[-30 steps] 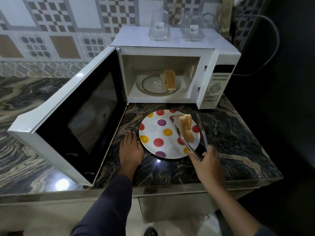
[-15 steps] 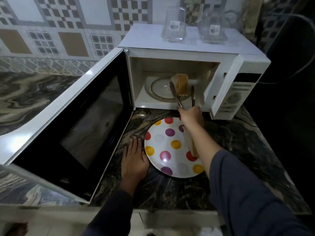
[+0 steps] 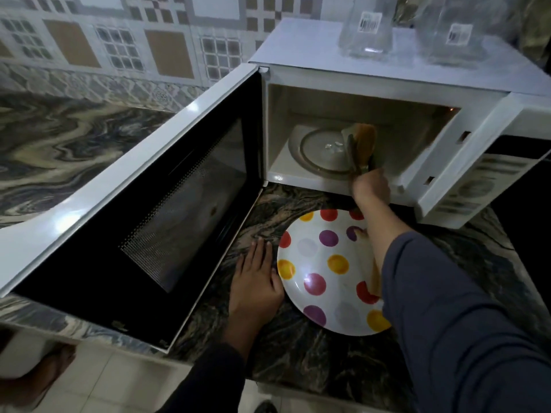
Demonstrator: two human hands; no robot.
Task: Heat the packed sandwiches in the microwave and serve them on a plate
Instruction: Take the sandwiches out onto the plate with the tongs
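Now that your right hand (image 3: pixel 371 186) has gone from the plate (image 3: pixel 325 263) into the microwave (image 3: pixel 417 90), it grips the tongs (image 3: pixel 353 158), closed on the second sandwich (image 3: pixel 365 138) over the turntable (image 3: pixel 316 150); likely the last to serve. Your left hand (image 3: pixel 256 281) lies flat just beside the plate. Lift clear of the cavity's front lip; the open door (image 3: pixel 149 204) walls your left, and the plate waits just below.

A clear glass jar with a white barcode label (image 3: pixel 365 28) stands at one o'clock, a second labelled glass jar (image 3: pixel 453 34) near it on the three o'clock side. A wall of white, grey and tan patterned tiles (image 3: pixel 125 40) fills eleven o'clock. Swirled dark marble counter (image 3: pixel 59 150) lies at nine o'clock, pale floor tiles (image 3: pixel 119 383) at seven
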